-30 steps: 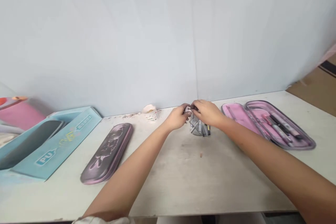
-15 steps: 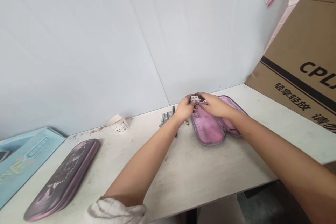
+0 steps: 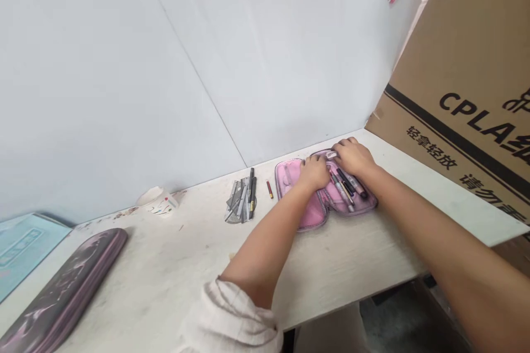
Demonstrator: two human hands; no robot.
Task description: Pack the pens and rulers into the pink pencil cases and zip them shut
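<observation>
An unzipped pink pencil case (image 3: 308,219) lies spread on the table, with several pens (image 3: 342,183) in its right half. My left hand (image 3: 315,172) is over the middle of the case, fingers bent down onto it; its fingertips are partly hidden. At the far edge of the right half is my right hand (image 3: 353,156), with its fingers curled and a small white block (image 3: 331,154) at the fingertips. Left of the case lie a short red pencil-like stick (image 3: 269,188), grey rulers and a protractor (image 3: 237,204), and two black pens (image 3: 252,193).
A dark shiny pencil case (image 3: 70,287) lies closed at the left, near a light-blue folder or box (image 3: 28,248). A paper cup (image 3: 159,201) rests by the wall. At the right stands a large cardboard box (image 3: 464,99). The table's (image 3: 356,270) front edge runs below my arms.
My hands have come apart from around the small white block; the right has moved with it to the case's right half, the left to its middle. The view has turned right.
</observation>
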